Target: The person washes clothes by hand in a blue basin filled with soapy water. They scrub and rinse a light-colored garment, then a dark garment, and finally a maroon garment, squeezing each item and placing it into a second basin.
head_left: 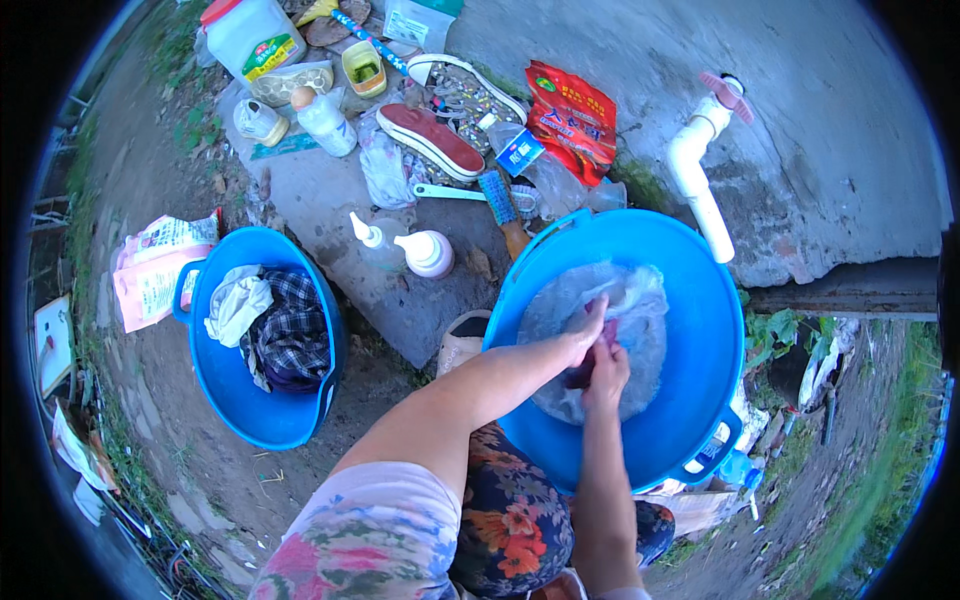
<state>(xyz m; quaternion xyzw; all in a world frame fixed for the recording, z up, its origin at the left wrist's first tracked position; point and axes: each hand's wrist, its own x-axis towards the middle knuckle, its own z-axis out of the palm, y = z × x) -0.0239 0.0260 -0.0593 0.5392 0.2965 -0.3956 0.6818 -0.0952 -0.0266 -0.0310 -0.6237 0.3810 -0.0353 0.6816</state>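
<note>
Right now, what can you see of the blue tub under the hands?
The tub is round, wide, bright blue and plastic-looking, with a slotted handle at its lower right. It stands upright, holding cloudy water; above that, the left hand and right hand grip purplish cloth. The white pipe overlaps its far rim in view.

Soft, shadowless daylight; fisheye-bent, black-cornered edges.

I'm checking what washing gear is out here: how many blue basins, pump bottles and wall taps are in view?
Blue basins: 2
Pump bottles: 2
Wall tap: 1
Total: 5
</note>
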